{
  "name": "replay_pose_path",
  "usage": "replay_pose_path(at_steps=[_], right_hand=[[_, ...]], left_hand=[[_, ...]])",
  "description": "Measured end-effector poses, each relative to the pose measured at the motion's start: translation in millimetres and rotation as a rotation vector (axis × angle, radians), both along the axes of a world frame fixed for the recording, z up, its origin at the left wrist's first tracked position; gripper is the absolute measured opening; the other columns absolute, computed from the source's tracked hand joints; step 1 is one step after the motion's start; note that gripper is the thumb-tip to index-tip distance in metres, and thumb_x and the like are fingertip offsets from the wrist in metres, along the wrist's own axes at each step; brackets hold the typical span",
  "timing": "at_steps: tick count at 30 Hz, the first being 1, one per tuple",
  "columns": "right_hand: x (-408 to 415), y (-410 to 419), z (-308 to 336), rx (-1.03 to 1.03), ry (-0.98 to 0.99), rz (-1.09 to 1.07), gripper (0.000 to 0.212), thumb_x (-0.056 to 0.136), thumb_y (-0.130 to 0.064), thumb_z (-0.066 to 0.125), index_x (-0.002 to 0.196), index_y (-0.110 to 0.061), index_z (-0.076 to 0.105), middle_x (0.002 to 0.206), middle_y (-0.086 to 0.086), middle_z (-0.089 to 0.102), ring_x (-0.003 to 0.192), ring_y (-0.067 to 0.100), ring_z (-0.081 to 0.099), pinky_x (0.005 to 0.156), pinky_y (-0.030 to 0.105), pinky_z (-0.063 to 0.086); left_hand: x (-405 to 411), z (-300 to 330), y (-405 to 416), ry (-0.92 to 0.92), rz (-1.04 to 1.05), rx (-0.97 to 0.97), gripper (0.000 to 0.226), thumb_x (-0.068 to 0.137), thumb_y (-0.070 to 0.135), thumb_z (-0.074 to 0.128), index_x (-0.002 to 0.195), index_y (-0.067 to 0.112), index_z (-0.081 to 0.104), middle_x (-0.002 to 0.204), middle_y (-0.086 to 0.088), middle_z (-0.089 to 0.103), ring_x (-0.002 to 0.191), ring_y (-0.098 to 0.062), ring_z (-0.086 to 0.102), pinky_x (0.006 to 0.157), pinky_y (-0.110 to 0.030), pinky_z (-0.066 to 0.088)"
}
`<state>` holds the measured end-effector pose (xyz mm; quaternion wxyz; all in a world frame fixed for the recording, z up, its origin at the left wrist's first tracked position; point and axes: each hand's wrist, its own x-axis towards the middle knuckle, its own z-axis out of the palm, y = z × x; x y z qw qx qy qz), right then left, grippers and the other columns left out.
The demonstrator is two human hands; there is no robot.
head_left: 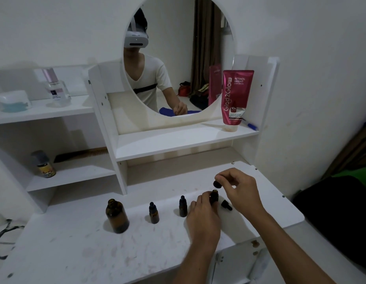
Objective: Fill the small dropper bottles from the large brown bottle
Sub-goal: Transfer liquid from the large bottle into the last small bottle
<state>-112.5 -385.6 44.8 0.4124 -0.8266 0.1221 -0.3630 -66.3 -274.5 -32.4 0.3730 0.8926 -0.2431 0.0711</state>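
The large brown bottle [117, 216] stands uncapped on the white table [79, 253] at the left. To its right stand two capped small dropper bottles [153, 213] [183, 206]. My left hand [204, 218] grips a third small bottle [214, 196], which is open at the top. Just above it, my right hand [237, 185] pinches a black dropper cap [216, 183]. Another black dropper cap [226, 204] lies on the table to the right of the held bottle.
A white shelf unit with a round mirror [178, 58] backs the table. A pink tube [235, 99] stands on the upper shelf, a small can [43, 163] on the lower left shelf. Table edge drops off at right.
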Motion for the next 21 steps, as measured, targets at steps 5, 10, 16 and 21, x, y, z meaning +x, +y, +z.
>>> replay_pose_path(at_steps=[5, 10, 16, 21], right_hand=[[-1.3, -0.1, -1.8, 0.026, 0.051, 0.02, 0.008, 0.092, -0.014, 0.075, 0.098, -0.018, 0.077, 0.088, -0.012, 0.076, 0.084, 0.001, 0.073, 0.078, 0.01, 0.054], [2.2, 2.1, -3.3, -0.011, 0.027, -0.036, 0.014, 0.09, -0.004, 0.074, 0.081, -0.014, 0.074, 0.082, -0.007, 0.074, 0.082, 0.004, 0.073, 0.075, 0.009, 0.052], [5.4, 5.5, -0.1, 0.08, 0.056, -0.034, 0.011, 0.092, -0.01, 0.073, 0.088, -0.02, 0.075, 0.081, -0.01, 0.076, 0.08, 0.002, 0.073, 0.076, 0.013, 0.055], [-8.4, 12.3, 2.4, 0.05, 0.006, -0.044, 0.011, 0.093, -0.011, 0.073, 0.098, -0.021, 0.076, 0.091, -0.012, 0.075, 0.088, 0.005, 0.073, 0.083, 0.021, 0.058]], left_hand=[[-0.4, -1.1, 0.0, -0.001, -0.002, 0.006, 0.025, 0.106, 0.036, 0.041, 0.126, 0.034, 0.055, 0.113, 0.014, 0.066, 0.1, -0.011, 0.058, 0.079, -0.032, 0.053], [0.0, -2.2, 0.1, -0.013, -0.009, 0.025, 0.026, 0.107, 0.036, 0.038, 0.128, 0.034, 0.053, 0.115, 0.015, 0.065, 0.102, -0.01, 0.057, 0.079, -0.03, 0.052], [0.2, -0.3, 0.3, 0.02, -0.009, 0.018, 0.029, 0.107, 0.037, 0.039, 0.133, 0.034, 0.051, 0.122, 0.016, 0.064, 0.107, -0.008, 0.056, 0.085, -0.028, 0.052], [-6.8, 1.7, 7.9, 0.071, -0.025, -0.031, 0.044, 0.106, 0.036, 0.044, 0.149, 0.029, 0.043, 0.144, 0.014, 0.053, 0.129, -0.009, 0.052, 0.104, -0.029, 0.049]])
